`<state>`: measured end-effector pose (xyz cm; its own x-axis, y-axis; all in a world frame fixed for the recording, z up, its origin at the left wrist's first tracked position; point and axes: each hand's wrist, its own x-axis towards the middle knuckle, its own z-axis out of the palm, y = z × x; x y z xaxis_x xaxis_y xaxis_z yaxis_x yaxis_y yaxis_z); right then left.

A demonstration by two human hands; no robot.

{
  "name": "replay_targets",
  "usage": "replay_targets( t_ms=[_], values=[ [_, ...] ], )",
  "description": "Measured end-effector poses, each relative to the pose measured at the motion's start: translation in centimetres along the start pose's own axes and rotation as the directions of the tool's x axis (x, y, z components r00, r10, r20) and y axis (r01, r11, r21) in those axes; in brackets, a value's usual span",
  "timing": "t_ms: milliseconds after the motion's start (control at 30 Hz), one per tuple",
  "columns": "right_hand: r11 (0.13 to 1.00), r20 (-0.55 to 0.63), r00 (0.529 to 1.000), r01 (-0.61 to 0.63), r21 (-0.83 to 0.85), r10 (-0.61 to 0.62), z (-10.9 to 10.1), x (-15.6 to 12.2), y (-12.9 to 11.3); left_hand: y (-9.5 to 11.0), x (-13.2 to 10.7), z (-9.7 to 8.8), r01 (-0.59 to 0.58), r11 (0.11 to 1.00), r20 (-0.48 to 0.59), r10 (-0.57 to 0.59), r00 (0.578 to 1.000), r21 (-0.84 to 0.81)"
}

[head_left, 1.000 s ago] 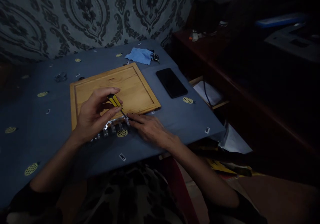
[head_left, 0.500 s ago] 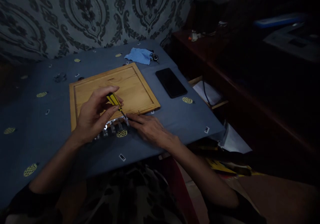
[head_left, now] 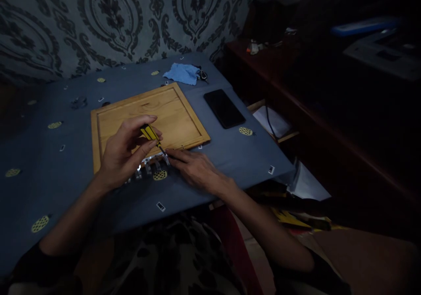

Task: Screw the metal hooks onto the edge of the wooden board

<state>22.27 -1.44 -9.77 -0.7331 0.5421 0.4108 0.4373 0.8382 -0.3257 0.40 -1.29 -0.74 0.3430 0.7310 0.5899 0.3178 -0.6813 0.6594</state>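
Note:
My left hand (head_left: 120,152) is closed around the yellow-and-black handle of a small screwdriver (head_left: 149,133). Its shaft slants down to the right, the tip meeting the right end of a shiny metal hook rail (head_left: 148,167). That rail lies along the near edge of a framed wooden board (head_left: 171,110), its several hooks pointing towards me. My right hand (head_left: 199,170) lies low at the rail's right end, fingers together and fingertips against it beside the screwdriver tip. Any screw under the tip is too small to make out. My left hand hides part of the board.
A black phone (head_left: 224,108) lies right of the board. Behind it are a blue cloth (head_left: 181,73) and dark-handled scissors (head_left: 202,74). A small clear item (head_left: 79,102) sits at the left. A dark red desk (head_left: 279,77) stands at the right, with an open drawer (head_left: 272,121) below.
Almost nothing differs. Both hands, the screwdriver and the rail keep their places; the whole view has shifted very slightly.

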Motion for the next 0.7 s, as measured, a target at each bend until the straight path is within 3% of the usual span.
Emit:
replay_targets(
  t_ms=[700],
  values=[
    [0.999,0.029,1.000,0.003,-0.045,-0.002,-0.19,0.10,-0.02,0.00,-0.02,0.04,0.023,1.000,-0.023,-0.023,0.999,-0.007]
  ],
)
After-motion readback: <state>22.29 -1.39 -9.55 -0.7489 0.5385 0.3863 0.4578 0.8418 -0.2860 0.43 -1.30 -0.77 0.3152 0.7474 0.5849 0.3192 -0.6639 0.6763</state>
